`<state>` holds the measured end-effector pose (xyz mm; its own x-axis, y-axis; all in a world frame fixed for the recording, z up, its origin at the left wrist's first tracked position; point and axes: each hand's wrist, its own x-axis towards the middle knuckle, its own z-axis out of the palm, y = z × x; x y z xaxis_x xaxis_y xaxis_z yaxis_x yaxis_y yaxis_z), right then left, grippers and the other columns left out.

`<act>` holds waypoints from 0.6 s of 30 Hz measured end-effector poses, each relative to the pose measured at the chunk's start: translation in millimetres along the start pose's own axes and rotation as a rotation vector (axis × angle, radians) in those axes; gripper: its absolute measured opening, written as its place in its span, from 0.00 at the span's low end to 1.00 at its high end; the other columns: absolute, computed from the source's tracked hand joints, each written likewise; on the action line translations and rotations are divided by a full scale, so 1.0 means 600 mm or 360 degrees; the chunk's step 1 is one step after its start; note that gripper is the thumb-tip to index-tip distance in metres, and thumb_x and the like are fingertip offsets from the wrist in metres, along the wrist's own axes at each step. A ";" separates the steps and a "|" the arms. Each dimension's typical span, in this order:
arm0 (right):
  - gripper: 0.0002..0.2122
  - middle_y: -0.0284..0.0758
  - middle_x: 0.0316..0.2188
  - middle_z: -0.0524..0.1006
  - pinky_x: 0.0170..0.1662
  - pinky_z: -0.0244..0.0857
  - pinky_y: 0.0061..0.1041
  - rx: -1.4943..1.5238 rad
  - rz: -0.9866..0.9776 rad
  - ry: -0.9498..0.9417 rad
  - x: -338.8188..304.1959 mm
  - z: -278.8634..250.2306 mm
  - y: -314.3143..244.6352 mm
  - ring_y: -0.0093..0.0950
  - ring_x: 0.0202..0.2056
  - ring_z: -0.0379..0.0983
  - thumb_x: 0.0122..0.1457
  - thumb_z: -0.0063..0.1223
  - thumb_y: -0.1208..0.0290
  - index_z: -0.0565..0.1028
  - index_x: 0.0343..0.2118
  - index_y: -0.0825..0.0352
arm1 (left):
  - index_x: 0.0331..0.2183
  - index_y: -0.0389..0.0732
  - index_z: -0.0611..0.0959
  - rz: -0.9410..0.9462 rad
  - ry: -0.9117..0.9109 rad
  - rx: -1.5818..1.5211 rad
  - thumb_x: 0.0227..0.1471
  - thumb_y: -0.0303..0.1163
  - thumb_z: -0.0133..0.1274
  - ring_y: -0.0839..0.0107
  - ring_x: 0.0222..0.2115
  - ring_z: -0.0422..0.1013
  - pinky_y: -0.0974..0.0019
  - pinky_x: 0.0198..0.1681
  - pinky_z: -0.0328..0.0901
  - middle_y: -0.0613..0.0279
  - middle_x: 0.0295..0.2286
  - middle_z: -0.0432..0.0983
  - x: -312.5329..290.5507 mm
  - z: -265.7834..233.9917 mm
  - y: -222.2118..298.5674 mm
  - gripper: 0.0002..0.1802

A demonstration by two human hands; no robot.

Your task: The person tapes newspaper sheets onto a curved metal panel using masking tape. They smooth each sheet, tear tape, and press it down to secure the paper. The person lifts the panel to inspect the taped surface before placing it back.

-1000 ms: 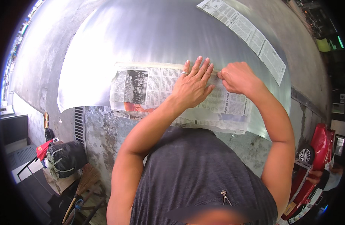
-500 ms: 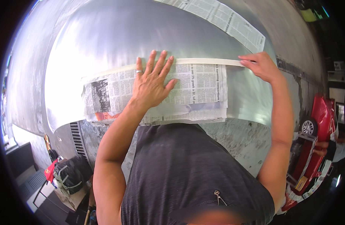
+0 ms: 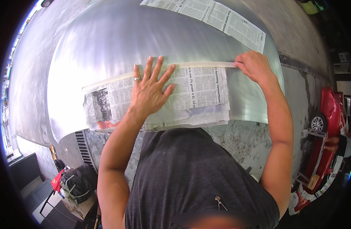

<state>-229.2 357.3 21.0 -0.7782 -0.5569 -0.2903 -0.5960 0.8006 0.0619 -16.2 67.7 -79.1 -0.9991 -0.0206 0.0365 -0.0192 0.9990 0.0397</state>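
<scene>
One cream tape (image 3: 202,64), narrow and pale, runs along the far edge of the newspaper (image 3: 200,91), its right end reaching past the grey-printed, layered sheets. Left hand (image 3: 149,91) lies with fingers spread over both; right hand (image 3: 255,66) pinches the tape's end. Beneath is a shiny metal panel (image 3: 145,34), bearing another newspaper strip (image 3: 221,21) farther off. A red car (image 3: 332,101) stands at right.

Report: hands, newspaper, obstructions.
Left hand spread over newspaper. Right hand pinching pale strip along newspaper's far edge. Other newspaper beyond right hand, seemingly not blocking.
</scene>
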 end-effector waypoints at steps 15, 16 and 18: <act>0.09 0.39 0.25 0.82 0.33 0.73 0.42 -0.0214 -0.0127 0.0229 0.011 0.036 -0.012 0.42 0.30 0.81 0.61 0.62 0.63 0.85 0.29 0.62 | 0.72 0.54 0.58 0.0193 -0.0204 0.0231 0.67 0.59 0.37 0.53 0.74 0.35 0.22 0.70 0.31 0.62 0.74 0.42 0.028 -0.019 0.036 0.39; 0.09 0.39 0.26 0.82 0.33 0.73 0.42 -0.0231 -0.0129 0.0229 0.012 0.037 -0.012 0.42 0.30 0.81 0.61 0.62 0.62 0.85 0.29 0.62 | 0.72 0.52 0.58 0.0267 -0.0103 0.0262 0.67 0.60 0.37 0.53 0.74 0.35 0.21 0.70 0.31 0.62 0.74 0.42 0.038 -0.019 0.048 0.40; 0.09 0.39 0.26 0.82 0.34 0.73 0.43 -0.0245 -0.0124 0.0228 0.011 0.038 -0.011 0.42 0.30 0.81 0.61 0.62 0.62 0.85 0.30 0.62 | 0.72 0.51 0.57 0.0359 -0.0092 0.0006 0.67 0.62 0.37 0.54 0.75 0.32 0.21 0.70 0.29 0.62 0.74 0.40 0.064 -0.012 0.077 0.41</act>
<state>-226.0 353.4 -2.9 -0.7423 -0.6502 -0.1618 -0.6699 0.7169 0.1928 -54.9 112.9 -68.8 -0.9786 0.2055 -0.0135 0.2050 0.9782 0.0331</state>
